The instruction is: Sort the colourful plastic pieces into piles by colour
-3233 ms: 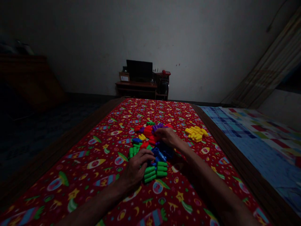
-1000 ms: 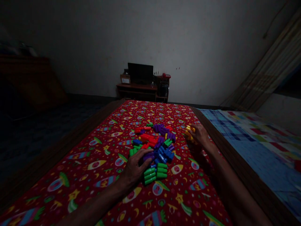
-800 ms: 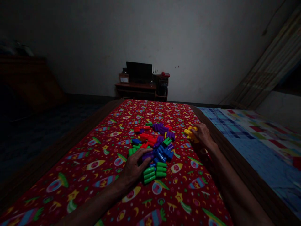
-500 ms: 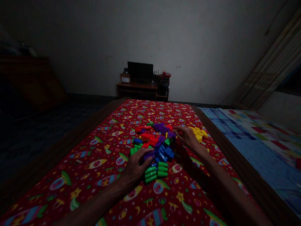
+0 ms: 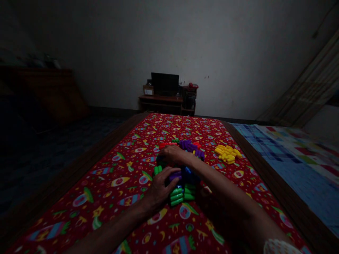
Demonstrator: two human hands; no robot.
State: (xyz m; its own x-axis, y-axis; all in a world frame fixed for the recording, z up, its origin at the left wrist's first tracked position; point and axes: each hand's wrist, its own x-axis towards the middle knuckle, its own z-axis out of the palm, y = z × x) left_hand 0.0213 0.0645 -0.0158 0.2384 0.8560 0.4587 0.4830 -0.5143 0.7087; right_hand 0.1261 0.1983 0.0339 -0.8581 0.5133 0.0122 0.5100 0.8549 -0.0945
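My left hand (image 5: 162,186) is at the near left side of a pile of plastic toy blocks, thumb and fingers closed round a purple block (image 5: 175,175). Just in front of it lie green blocks (image 5: 177,196), with blue blocks (image 5: 188,173) beyond. My right hand (image 5: 173,155) reaches across the pile to its far left side, fingers bent downward. Its fingertips are dark and hidden, so I cannot see whether they hold a block. Past that hand are more purple blocks (image 5: 187,145) and red blocks (image 5: 197,145), partly covered by my right arm.
A separate heap of yellow blocks (image 5: 228,154) lies to the right on the red patterned cloth (image 5: 127,201). Beyond the far end stand a desk (image 5: 161,99) and a dark monitor (image 5: 165,83). Blue checked bedding (image 5: 267,155) is on the right.
My right hand has swung left from beside the yellow heap to the far left of the pile. The left hand keeps its hold on the purple block. The view has shifted slightly left.
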